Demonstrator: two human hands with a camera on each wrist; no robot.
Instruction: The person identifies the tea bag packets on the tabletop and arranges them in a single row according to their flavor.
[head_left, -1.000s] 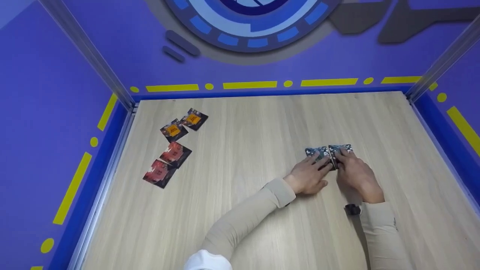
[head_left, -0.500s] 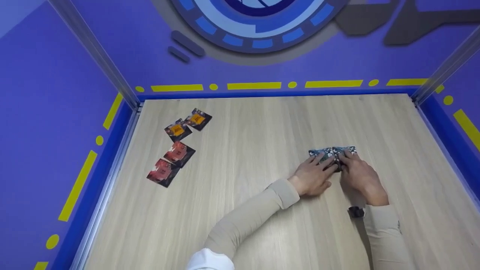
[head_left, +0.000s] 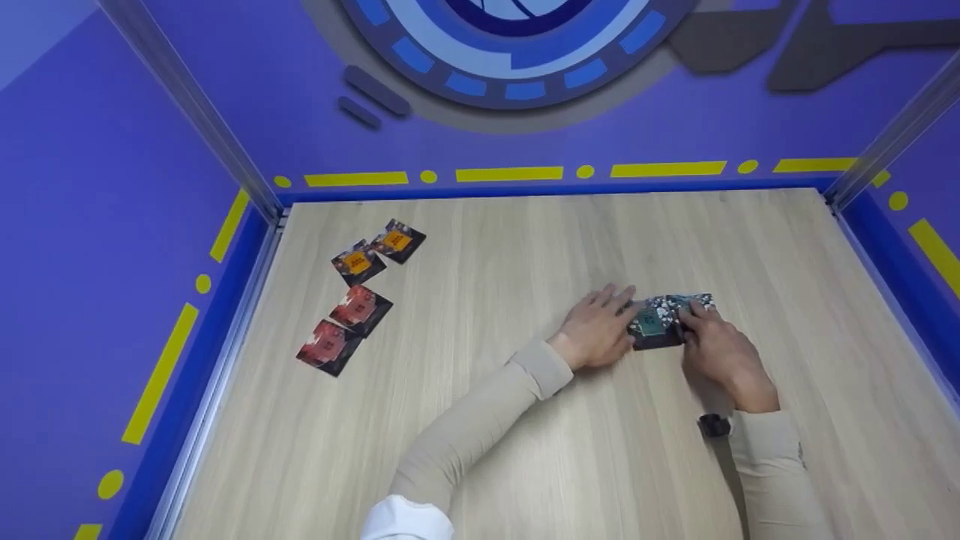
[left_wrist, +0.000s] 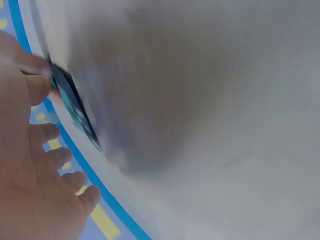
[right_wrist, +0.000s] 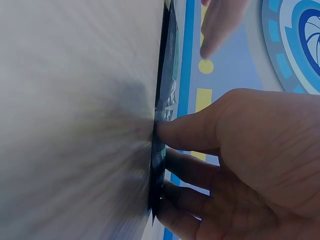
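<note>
Two flat square cards with a dark green and white pattern lie edge to edge on the right half of the table. The left card (head_left: 651,325) shows most of its face, with a green block and a dark lower strip. My left hand (head_left: 596,328) is spread with fingers extended, just at that card's left edge. Fingers of my right hand (head_left: 721,356) rest on the right card (head_left: 705,299), covering most of it. In the right wrist view, its thumb and fingertips press on the card face. The left wrist view shows the cards (left_wrist: 73,104) edge-on beyond the left fingers.
On the table's left side lie two dark cards with orange blocks, one nearer (head_left: 358,262) and one farther (head_left: 398,241). Below them are two red and black cards, an upper one (head_left: 361,309) and a lower one (head_left: 328,347). Blue-purple panels (head_left: 525,139) enclose the table.
My left hand has lifted off the left green card and moved left, uncovering it. The cards' gap closed earlier as they came together. My right hand has stayed on its card.
</note>
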